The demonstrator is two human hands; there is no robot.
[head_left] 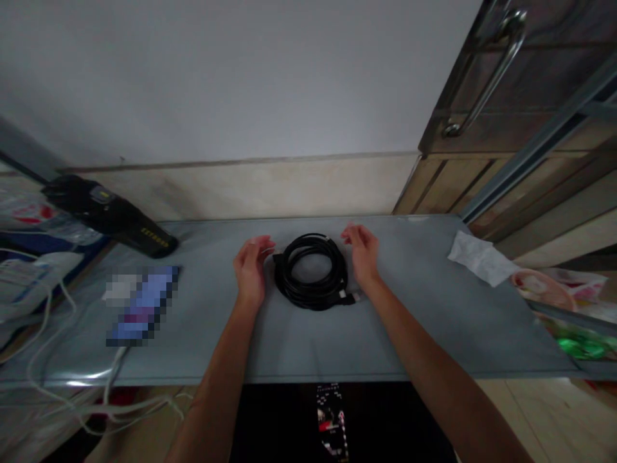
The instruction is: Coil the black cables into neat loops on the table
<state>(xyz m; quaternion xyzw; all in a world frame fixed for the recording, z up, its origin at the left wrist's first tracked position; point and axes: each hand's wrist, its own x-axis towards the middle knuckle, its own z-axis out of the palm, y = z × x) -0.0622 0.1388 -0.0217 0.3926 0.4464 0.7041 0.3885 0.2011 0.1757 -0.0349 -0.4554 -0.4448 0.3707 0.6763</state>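
Observation:
A coiled black cable [311, 302] lies on the grey tabletop between my hands, in a round loop of several turns. One dark plug [278, 258] sits at the coil's left side, another plug [348, 298] at its lower right. Just left of the coil is my left hand [250, 267], fingers bent and a little apart, their tips close to the left plug; whether they touch it is unclear. On the other side my right hand [365, 252] hovers by the coil's upper right edge, its fingers loosely curled and apart with nothing visible in them.
At left lie a phone with a blurred screen [147, 302], a black cylindrical device [120, 222] and white cords [48, 379]. A crumpled white tissue [482, 257] is at right, near a pink bowl [542, 286]. The wall [289, 190] borders the table's back edge.

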